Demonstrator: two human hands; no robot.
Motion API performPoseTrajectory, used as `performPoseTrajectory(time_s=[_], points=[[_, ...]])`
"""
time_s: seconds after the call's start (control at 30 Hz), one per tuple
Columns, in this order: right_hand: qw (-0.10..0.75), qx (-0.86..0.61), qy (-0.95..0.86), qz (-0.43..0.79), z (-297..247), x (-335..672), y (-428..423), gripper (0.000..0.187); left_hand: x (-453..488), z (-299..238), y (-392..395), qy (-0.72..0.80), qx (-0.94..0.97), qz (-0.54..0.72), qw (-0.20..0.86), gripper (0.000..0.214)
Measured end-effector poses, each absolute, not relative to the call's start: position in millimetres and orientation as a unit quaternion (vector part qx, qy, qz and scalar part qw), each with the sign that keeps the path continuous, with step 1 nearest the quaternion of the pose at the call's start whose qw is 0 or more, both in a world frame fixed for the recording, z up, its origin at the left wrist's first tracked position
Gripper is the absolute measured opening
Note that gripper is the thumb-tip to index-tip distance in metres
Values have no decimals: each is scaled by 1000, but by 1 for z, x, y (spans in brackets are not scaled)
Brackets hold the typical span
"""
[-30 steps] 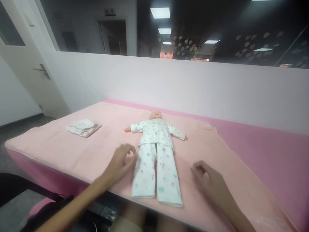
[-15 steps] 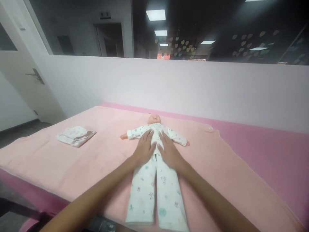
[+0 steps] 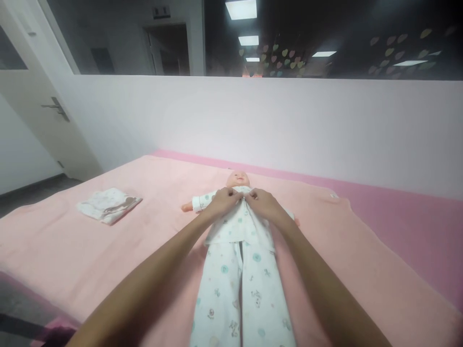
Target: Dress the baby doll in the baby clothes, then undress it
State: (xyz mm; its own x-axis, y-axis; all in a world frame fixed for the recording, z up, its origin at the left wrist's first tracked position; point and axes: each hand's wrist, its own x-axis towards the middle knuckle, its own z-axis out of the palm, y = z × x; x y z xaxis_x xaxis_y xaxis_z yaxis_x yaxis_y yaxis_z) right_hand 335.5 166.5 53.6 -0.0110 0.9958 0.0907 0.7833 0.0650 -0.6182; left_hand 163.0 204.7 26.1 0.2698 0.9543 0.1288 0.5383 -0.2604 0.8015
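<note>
A baby doll (image 3: pixel 238 179) lies on its back, arms spread to the sides, head toward the wall. It wears a white printed pajama top (image 3: pixel 237 228) and matching pajama pants (image 3: pixel 220 284). At the upper chest, my left hand (image 3: pixel 227 200) pinches the front of the top just below the neck. Close beside it, my right hand (image 3: pixel 261 200) pinches the same front edge from the other side. Small buttons run down the front below my fingers. Whether a button is between the fingertips is too small to tell.
A folded white printed cloth (image 3: pixel 108 205) lies on the left of the peach sheet (image 3: pixel 162 178). Pink bedding (image 3: pixel 408 217) shows beyond the sheet on the right. Behind stands a white wall (image 3: pixel 253 125) with a dark window above; a door (image 3: pixel 47 115) is at left.
Both hands have moved up from lying flat on the doll's belly to the top's neckline, where the fingers have closed on the fabric. The view has shifted slightly.
</note>
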Motion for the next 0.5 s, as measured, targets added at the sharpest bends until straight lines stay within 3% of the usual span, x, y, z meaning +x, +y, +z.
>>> performPoseTrajectory(time_s=[0.3,0.5], points=[[306,-581,-682,322,29,351,187,28,155,17,208,466,691,359,419,31],[316,-543,-705,328,23,356,192,27,155,11,201,455,676,393,426,31]])
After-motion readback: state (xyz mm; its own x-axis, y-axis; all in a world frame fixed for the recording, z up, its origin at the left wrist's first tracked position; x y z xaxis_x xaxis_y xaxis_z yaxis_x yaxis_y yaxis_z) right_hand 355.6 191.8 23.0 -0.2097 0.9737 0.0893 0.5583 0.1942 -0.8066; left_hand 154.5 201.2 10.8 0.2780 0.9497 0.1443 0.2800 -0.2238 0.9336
